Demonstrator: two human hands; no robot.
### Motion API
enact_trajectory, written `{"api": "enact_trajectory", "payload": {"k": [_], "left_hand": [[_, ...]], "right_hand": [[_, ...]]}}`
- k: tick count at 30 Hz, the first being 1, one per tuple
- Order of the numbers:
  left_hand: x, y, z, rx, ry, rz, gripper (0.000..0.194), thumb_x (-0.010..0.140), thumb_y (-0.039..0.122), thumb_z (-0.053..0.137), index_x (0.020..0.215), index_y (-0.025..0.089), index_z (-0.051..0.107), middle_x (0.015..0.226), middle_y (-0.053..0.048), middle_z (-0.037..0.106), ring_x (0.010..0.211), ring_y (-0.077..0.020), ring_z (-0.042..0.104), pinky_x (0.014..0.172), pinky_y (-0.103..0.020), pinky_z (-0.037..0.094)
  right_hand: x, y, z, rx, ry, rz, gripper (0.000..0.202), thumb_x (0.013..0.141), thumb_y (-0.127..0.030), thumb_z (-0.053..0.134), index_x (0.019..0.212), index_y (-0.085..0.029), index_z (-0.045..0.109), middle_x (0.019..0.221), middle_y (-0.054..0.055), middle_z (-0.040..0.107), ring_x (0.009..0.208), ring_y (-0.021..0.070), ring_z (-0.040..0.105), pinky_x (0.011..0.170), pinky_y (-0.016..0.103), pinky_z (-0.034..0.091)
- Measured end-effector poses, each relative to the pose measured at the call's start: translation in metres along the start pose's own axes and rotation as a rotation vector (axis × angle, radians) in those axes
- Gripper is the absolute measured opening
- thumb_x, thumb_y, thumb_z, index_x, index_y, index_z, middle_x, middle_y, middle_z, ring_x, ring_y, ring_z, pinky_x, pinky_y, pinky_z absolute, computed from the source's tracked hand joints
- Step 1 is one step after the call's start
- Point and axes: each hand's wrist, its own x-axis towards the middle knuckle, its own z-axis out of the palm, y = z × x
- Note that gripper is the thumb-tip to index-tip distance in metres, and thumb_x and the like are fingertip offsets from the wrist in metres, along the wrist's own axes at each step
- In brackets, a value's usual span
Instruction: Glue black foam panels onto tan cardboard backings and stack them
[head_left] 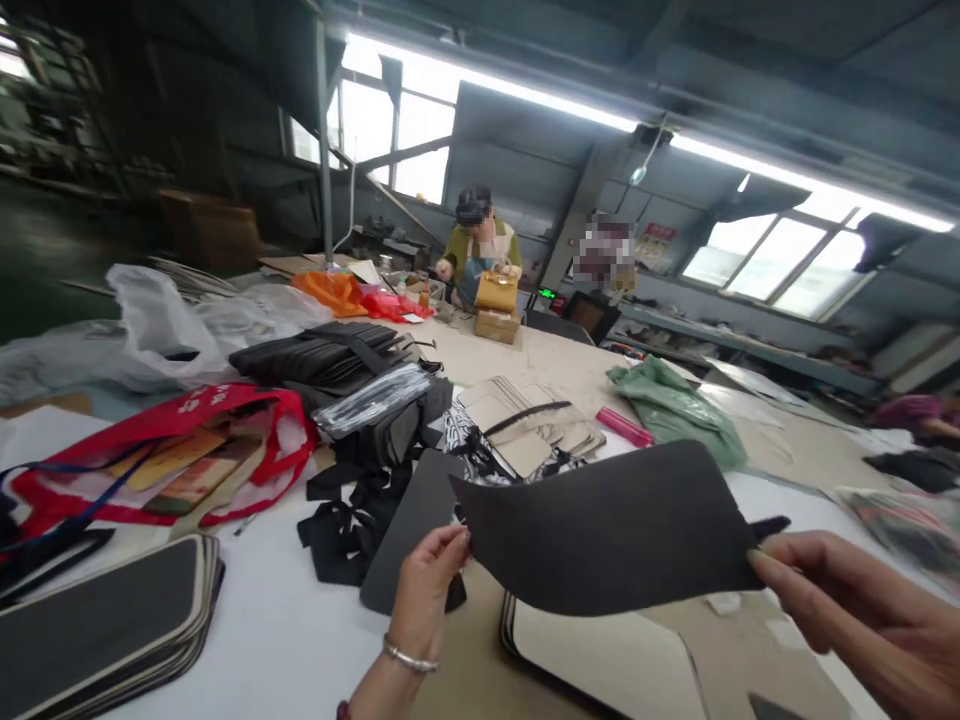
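Between both hands, a thin dark grey panel [607, 530] with rounded corners hangs bowed above the table. My left hand [429, 585], with a silver bangle at the wrist, pinches its left edge between thumb and fingers. At the opposite edge, my right hand [862, 595] grips a corner the same way. Underneath lies a stack of beige-topped panels [600, 645], partly covered from sight. Another dark grey panel [409, 525] rests on the table behind my left hand. Black fabric scraps [337, 530] lie beside it.
At the left is a stack of dark panels with pale borders [112, 620]. A red bag [277, 440], black folded pieces [315, 355], beige pieces [517, 400] and a green plastic bag [667, 400] lie farther back. Across the table, a person [480, 245] handles a tan bag [496, 292].
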Motion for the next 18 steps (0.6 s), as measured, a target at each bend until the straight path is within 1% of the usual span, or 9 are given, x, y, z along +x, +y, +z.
{"api": "enact_trajectory", "payload": {"k": [2, 4, 6, 8, 11, 14, 16, 18], "left_hand": [[-0.01, 0.0, -0.007, 0.036, 0.032, -0.003, 0.043, 0.046, 0.041, 0.082, 0.073, 0.011, 0.067, 0.069, -0.003, 0.065, 0.064, -0.0107, 0.055, 0.061, -0.021, 0.043], [-0.016, 0.0, -0.012, 0.083, 0.061, -0.011, 0.043, 0.043, 0.041, 0.082, 0.071, 0.012, 0.066, 0.068, -0.002, 0.064, 0.063, -0.0104, 0.054, 0.061, -0.021, 0.043], [-0.018, -0.004, -0.016, 0.198, 0.072, -0.003, 0.043, 0.045, 0.041, 0.081, 0.072, 0.012, 0.065, 0.066, -0.001, 0.062, 0.062, -0.0105, 0.052, 0.06, -0.021, 0.042], [-0.018, -0.014, -0.017, 0.38, 0.052, 0.022, 0.038, 0.052, 0.042, 0.076, 0.072, 0.012, 0.065, 0.063, 0.0, 0.06, 0.061, -0.0108, 0.05, 0.06, -0.022, 0.04], [-0.014, -0.042, -0.011, 0.642, -0.02, 0.038, 0.031, 0.059, 0.043, 0.068, 0.067, 0.013, 0.062, 0.06, 0.001, 0.057, 0.06, -0.0118, 0.048, 0.06, -0.023, 0.039], [-0.008, -0.08, 0.002, 0.823, -0.074, 0.015, 0.03, 0.058, 0.045, 0.06, 0.059, 0.015, 0.058, 0.055, 0.001, 0.055, 0.058, -0.013, 0.047, 0.057, -0.024, 0.037], [-0.004, -0.105, 0.01, 0.928, -0.08, 0.013, 0.029, 0.058, 0.045, 0.056, 0.056, 0.016, 0.056, 0.052, 0.001, 0.054, 0.055, -0.0134, 0.047, 0.055, -0.024, 0.036], [0.0, -0.124, 0.015, 1.016, -0.075, 0.01, 0.029, 0.057, 0.046, 0.052, 0.054, 0.017, 0.054, 0.051, 0.001, 0.053, 0.054, -0.014, 0.047, 0.054, -0.024, 0.035]], "right_hand": [[-0.017, 0.005, -0.002, 0.023, -0.059, 0.09, 0.041, 0.062, -0.067, 0.055, 0.069, -0.028, 0.06, 0.048, 0.001, 0.053, 0.037, 0.0148, 0.048, 0.031, 0.024, 0.04], [-0.031, 0.015, 0.001, 0.054, -0.133, 0.177, 0.042, 0.062, -0.068, 0.053, 0.067, -0.027, 0.058, 0.046, -0.001, 0.05, 0.037, 0.0143, 0.047, 0.033, 0.024, 0.039], [-0.045, 0.035, 0.009, 0.069, -0.176, 0.247, 0.042, 0.063, -0.066, 0.052, 0.066, -0.025, 0.057, 0.047, -0.001, 0.05, 0.04, 0.0148, 0.048, 0.036, 0.025, 0.04], [-0.064, 0.066, 0.023, 0.061, -0.187, 0.315, 0.041, 0.066, -0.064, 0.051, 0.065, -0.024, 0.056, 0.048, -0.002, 0.051, 0.044, 0.0153, 0.049, 0.04, 0.025, 0.042], [-0.1, 0.125, 0.053, 0.061, -0.178, 0.409, 0.04, 0.068, -0.062, 0.05, 0.067, -0.023, 0.056, 0.052, -0.001, 0.054, 0.049, 0.0162, 0.052, 0.046, 0.026, 0.044], [-0.136, 0.181, 0.082, 0.056, -0.157, 0.467, 0.04, 0.069, -0.061, 0.048, 0.066, -0.022, 0.055, 0.059, 0.001, 0.058, 0.056, 0.0184, 0.056, 0.056, 0.029, 0.047], [-0.155, 0.209, 0.097, 0.059, -0.145, 0.492, 0.039, 0.07, -0.06, 0.047, 0.067, -0.022, 0.055, 0.064, 0.003, 0.06, 0.062, 0.0202, 0.058, 0.06, 0.031, 0.047], [-0.166, 0.229, 0.109, 0.064, -0.147, 0.505, 0.04, 0.072, -0.06, 0.045, 0.066, -0.022, 0.054, 0.065, 0.004, 0.06, 0.063, 0.021, 0.058, 0.061, 0.032, 0.046]]}}
